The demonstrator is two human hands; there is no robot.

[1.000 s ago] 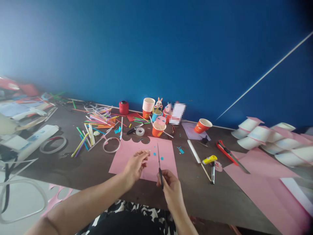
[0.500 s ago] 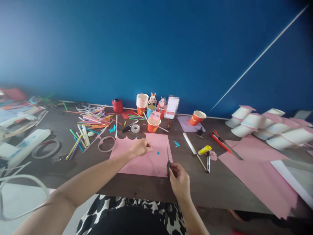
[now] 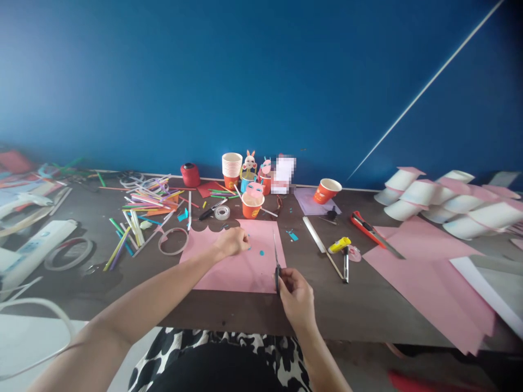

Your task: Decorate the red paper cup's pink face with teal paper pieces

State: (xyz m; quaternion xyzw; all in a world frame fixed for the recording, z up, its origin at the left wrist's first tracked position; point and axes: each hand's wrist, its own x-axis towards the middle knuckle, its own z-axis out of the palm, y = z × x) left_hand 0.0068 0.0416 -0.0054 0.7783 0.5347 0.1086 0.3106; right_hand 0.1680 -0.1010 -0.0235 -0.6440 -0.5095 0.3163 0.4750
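Observation:
My right hand (image 3: 297, 296) holds a pair of scissors (image 3: 277, 264) by its dark handles, blades pointing away from me over the right side of a pink paper sheet (image 3: 232, 275). Above the same sheet, my left hand (image 3: 233, 241) is closed in a pinch; what its fingertips hold, if anything, is too small to make out. A small blue paper dot (image 3: 262, 252) lies on the sheet between the hands. Scalloped cuts run along the sheet's far left edge. Just beyond it stands a red paper cup (image 3: 253, 207) with a pink animal face on it.
Left are a pile of coloured sticks (image 3: 153, 196), a tape roll (image 3: 173, 241) and a glue gun (image 3: 28, 201). Behind stand stacked cups (image 3: 232, 166). To the right lie a yellow cutter (image 3: 339, 245), a red-handled saw (image 3: 368, 228), pink sheets (image 3: 433, 288) and joined white cups (image 3: 469, 212).
The view has shifted slightly, so things sit a little further left and higher. Both hands keep nearly the same pose, with the scissors still in the right hand.

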